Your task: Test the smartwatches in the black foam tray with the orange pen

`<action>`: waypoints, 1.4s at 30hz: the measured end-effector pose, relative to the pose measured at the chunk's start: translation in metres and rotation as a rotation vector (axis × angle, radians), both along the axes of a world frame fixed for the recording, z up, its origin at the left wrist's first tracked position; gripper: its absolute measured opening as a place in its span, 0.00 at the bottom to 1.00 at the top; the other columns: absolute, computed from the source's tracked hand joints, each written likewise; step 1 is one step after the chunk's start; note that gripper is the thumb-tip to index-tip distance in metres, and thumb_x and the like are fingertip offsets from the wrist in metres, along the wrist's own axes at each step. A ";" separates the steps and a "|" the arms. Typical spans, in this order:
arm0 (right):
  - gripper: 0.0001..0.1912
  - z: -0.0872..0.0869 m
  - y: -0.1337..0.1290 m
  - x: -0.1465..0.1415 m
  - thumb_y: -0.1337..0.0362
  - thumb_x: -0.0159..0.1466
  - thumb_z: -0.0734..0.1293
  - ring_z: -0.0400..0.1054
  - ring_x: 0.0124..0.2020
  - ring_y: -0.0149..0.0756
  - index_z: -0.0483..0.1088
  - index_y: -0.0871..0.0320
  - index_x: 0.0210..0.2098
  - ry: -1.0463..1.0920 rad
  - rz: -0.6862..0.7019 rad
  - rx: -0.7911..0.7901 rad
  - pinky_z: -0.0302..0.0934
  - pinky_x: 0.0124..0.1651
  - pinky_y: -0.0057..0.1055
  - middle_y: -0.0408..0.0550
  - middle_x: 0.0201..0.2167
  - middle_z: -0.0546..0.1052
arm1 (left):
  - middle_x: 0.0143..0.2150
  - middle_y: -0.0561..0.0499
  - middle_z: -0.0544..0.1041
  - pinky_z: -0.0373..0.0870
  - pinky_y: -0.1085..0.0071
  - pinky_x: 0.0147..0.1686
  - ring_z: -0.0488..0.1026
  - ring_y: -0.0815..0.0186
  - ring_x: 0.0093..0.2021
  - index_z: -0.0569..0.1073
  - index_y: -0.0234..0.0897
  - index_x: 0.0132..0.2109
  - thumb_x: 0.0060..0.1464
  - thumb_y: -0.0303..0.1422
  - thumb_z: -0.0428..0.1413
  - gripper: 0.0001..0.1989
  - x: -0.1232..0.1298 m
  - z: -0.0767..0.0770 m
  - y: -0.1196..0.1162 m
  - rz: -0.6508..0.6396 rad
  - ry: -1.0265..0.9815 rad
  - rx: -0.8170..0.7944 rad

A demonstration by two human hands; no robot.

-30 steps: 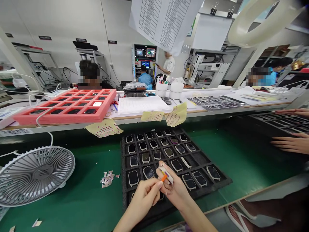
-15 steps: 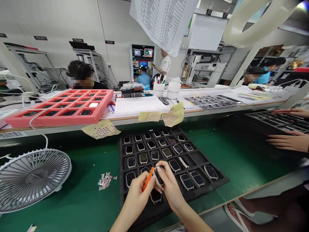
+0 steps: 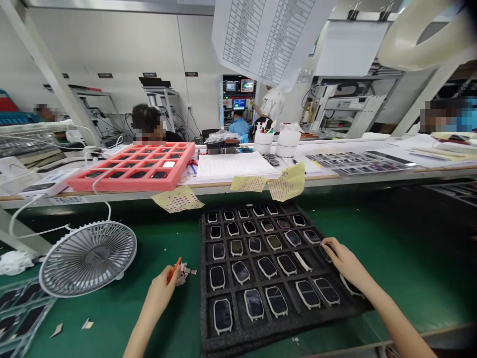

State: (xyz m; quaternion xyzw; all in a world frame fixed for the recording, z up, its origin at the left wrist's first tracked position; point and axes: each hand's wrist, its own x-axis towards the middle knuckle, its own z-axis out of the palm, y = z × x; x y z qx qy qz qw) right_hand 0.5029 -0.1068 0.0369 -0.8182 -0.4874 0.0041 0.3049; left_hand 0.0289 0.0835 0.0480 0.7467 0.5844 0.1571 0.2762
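Observation:
My left hand (image 3: 163, 288) pinches an orange tool (image 3: 174, 270) beside a small pile of paper-like scraps (image 3: 183, 276) on the green mat. At the right side of the black foam tray (image 3: 238, 343), my right hand (image 3: 341, 256) has its fingers closed on a watch case (image 3: 327, 252), partly hidden by the fingers, at a compartment there. Rows of watch cases with dark screens, such as one at the front left (image 3: 222, 315), lie in the tray. One thin pale case (image 3: 303, 261) stands on its edge in its compartment.
A grey fan (image 3: 89, 258) stands at the left, above a clear tray of dark parts (image 3: 22, 308). Over the mat runs a shelf with a pink foam tray (image 3: 126, 185), papers (image 3: 233, 164) and yellow notes (image 3: 286, 183) along its edge. Several people are beyond.
My hands have parted: the left moved left with the orange tool to the scraps, the right carried the watch case to the tray's right side. The view has turned left.

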 end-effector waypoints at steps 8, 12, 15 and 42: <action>0.25 0.013 -0.009 -0.051 0.51 0.68 0.56 0.57 0.63 0.48 0.59 0.51 0.61 -0.049 0.379 -0.163 0.60 0.60 0.47 0.51 0.63 0.63 | 0.46 0.36 0.74 0.70 0.63 0.33 0.73 0.49 0.45 0.72 0.30 0.47 0.61 0.32 0.44 0.16 -0.033 -0.012 0.017 0.166 0.526 0.399; 0.24 0.000 -0.006 -0.057 0.57 0.69 0.55 0.55 0.64 0.46 0.58 0.54 0.62 -0.023 0.476 -0.156 0.59 0.62 0.45 0.51 0.64 0.61 | 0.52 0.38 0.72 0.70 0.56 0.41 0.71 0.49 0.51 0.71 0.34 0.49 0.62 0.35 0.43 0.16 -0.011 0.004 0.001 0.020 0.364 0.530; 0.23 -0.013 0.000 -0.053 0.66 0.68 0.53 0.58 0.63 0.45 0.60 0.58 0.62 -0.066 0.514 -0.058 0.60 0.61 0.44 0.54 0.62 0.64 | 0.48 0.45 0.75 0.69 0.62 0.45 0.73 0.57 0.48 0.71 0.40 0.46 0.63 0.36 0.42 0.14 0.026 0.028 -0.021 -0.310 0.127 0.455; 0.33 0.016 0.040 -0.016 0.45 0.68 0.50 0.45 0.68 0.45 0.55 0.57 0.65 -0.124 0.623 -0.275 0.43 0.68 0.47 0.52 0.68 0.54 | 0.42 0.49 0.76 0.70 0.68 0.41 0.73 0.61 0.41 0.68 0.40 0.45 0.49 0.35 0.56 0.15 0.111 0.065 -0.051 -0.583 0.027 0.325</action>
